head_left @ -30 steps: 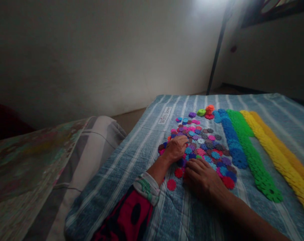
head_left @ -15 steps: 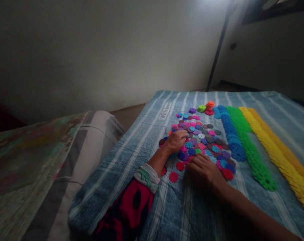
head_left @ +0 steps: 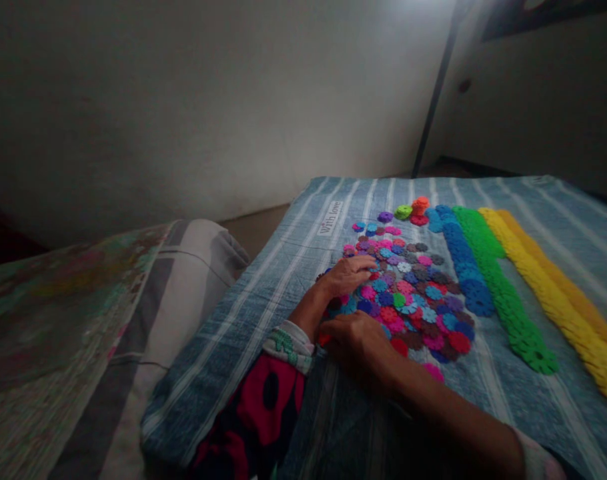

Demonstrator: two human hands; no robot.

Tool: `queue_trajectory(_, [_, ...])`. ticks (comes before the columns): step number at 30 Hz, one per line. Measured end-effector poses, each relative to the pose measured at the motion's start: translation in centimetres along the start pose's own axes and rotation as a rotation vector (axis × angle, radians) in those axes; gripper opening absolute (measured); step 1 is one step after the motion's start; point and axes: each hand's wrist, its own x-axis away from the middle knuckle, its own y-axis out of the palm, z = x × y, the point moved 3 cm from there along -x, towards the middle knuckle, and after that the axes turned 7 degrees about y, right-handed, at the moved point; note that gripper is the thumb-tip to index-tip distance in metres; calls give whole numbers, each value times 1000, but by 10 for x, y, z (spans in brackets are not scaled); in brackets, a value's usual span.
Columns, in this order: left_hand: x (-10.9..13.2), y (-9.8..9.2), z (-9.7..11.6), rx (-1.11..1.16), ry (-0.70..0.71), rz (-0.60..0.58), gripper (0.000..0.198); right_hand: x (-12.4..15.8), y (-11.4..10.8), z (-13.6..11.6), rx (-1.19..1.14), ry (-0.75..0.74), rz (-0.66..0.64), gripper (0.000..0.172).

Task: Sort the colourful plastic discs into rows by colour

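Observation:
A wide scatter of flower-shaped plastic discs [head_left: 403, 287] in red, pink, purple, blue and brown covers the striped blue cloth [head_left: 223, 347]. My left hand [head_left: 349, 276] lies over the left part of this scatter, its fingers stretched out to the right. Closer to me, my right hand [head_left: 356, 337] is curled, with its fingertips at a red-orange disc [head_left: 324, 339] near my left wrist. Whether the fingers grip that disc is hidden. A pink disc [head_left: 433, 372] lies apart, beside my right forearm.
Right of the scatter run overlapping rows of blue [head_left: 463, 260], green [head_left: 503, 293], yellow [head_left: 558, 293] and orange-yellow discs [head_left: 568, 273]. Small piles of purple [head_left: 385, 217], lime [head_left: 403, 212] and orange discs [head_left: 421, 205] sit behind. Another cloth-covered surface [head_left: 133, 320] stands left, before a wall.
My right hand has moved left, from the scatter's front middle to the red-orange disc near my left wrist. Some front discs have shifted right. My left hand stays about where it was, fingers straighter.

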Motion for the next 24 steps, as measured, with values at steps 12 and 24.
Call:
queue_trajectory(12, [-1,-1,2,12,19,-5,29,-15,-3,-9,242,60,-112,20])
queue_trajectory(24, [-3,17,-6,-164,90,142,27,12,-25,35,228,105,173,16])
